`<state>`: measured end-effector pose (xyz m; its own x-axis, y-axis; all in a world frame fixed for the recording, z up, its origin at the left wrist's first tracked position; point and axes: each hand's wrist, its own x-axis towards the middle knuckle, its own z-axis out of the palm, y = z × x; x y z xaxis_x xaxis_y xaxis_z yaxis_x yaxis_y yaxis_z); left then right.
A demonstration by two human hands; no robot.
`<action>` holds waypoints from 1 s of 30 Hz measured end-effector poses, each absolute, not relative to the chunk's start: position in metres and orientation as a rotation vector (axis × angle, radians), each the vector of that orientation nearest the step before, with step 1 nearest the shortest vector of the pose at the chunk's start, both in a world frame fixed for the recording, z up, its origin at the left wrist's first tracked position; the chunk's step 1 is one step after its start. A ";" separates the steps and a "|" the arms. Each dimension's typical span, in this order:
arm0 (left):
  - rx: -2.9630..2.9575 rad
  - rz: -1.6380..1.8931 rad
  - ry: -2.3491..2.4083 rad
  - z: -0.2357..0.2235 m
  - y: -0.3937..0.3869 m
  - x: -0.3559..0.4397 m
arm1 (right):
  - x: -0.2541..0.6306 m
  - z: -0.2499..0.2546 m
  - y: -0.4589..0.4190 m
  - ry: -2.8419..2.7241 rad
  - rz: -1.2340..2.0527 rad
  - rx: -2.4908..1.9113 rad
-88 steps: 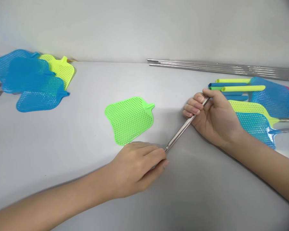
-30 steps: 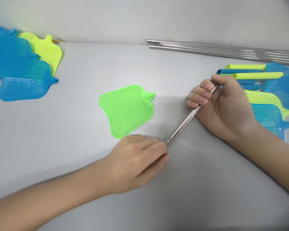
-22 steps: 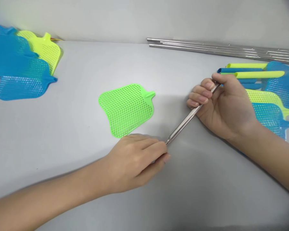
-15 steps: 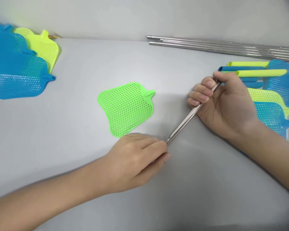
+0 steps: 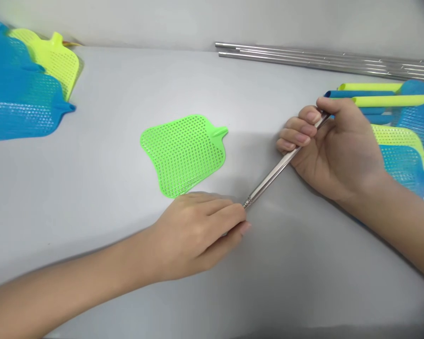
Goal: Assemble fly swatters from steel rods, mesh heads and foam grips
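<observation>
A silver telescopic rod [image 5: 273, 174] slants between my two hands. My left hand [image 5: 201, 233] is closed at its lower end, where thin stepped sections show; the tip is hidden inside the fingers. Wrapped round the upper part of the rod, my right hand [image 5: 330, 143] faces palm up, thumb lying along the metal. Just beyond my left hand, a bright green mesh fly swatter head [image 5: 185, 155] lies flat on the grey table [image 5: 102, 197], its short socket pointing right.
Blue fly swatter heads [image 5: 24, 103] and a yellow one [image 5: 58, 61] overlap at the far left. Several metal rods [image 5: 304, 59] lie along the back wall. Behind my right hand are fly swatters with yellow handles [image 5: 392, 100] and blue heads [image 5: 401, 165].
The whole view has shifted slightly, with the surrounding things sitting a little higher in the picture. Both hands keep the same grip on the telescopic rod.
</observation>
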<state>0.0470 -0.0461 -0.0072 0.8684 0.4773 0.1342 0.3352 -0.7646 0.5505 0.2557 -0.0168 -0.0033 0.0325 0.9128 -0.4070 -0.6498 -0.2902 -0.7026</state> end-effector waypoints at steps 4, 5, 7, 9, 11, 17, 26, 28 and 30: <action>2.518 0.354 0.592 -0.006 -0.046 0.047 | 0.256 -0.004 -0.017 -0.378 1.592 -0.992; 2.518 0.351 0.594 -0.006 -0.045 0.047 | 0.256 -0.004 -0.017 -0.386 1.589 -0.987; 2.520 0.350 0.596 -0.006 -0.045 0.047 | 0.256 -0.004 -0.017 -0.394 1.584 -0.982; 2.522 0.353 0.593 -0.006 -0.045 0.047 | 0.256 -0.005 -0.017 -0.395 1.580 -0.982; 2.522 0.354 0.588 -0.006 -0.045 0.047 | 0.256 -0.006 -0.017 -0.394 1.580 -0.981; 2.526 0.370 0.583 -0.007 -0.045 0.047 | 0.257 -0.005 -0.017 -0.407 1.579 -0.990; 2.530 0.351 0.588 -0.007 -0.045 0.047 | 0.256 -0.004 -0.017 -0.396 1.578 -1.003; 2.521 0.344 0.590 -0.006 -0.045 0.047 | 0.256 -0.003 -0.017 -0.400 1.576 -0.997; 2.513 0.342 0.596 -0.006 -0.045 0.047 | 0.255 -0.003 -0.017 -0.399 1.572 -0.996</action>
<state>0.0468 -0.0453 -0.0064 0.8708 0.4772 0.1185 0.3433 -0.7625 0.5484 0.2553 -0.0169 -0.0034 0.0366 0.9262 -0.3752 -0.6356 -0.2681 -0.7240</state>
